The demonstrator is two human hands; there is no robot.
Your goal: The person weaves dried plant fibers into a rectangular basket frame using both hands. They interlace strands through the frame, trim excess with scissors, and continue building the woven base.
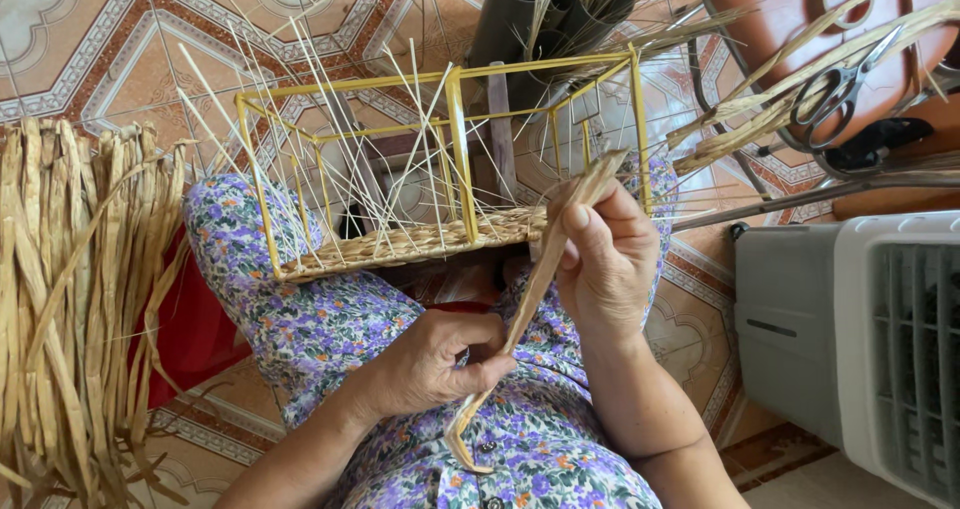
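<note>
My left hand point(440, 359) pinches the lower part of a flat dried straw strip point(535, 279) over my lap. Higher up, my right hand point(605, 259) grips the same strip near its top end, close to the basket. A yellow wire basket frame point(455, 139) rests tilted on my knees. Thin pale reeds stand up through it, and a band of woven straw point(420, 239) runs along its bottom edge. The strip's lower end curls below my left hand.
A thick bundle of dried straw point(70, 299) lies at the left on a red cloth. Scissors point(840, 84) rest on an orange seat at top right. A grey-and-white fan unit point(860, 339) stands at the right. Dark tubes point(545, 14) holding reeds stand behind the frame.
</note>
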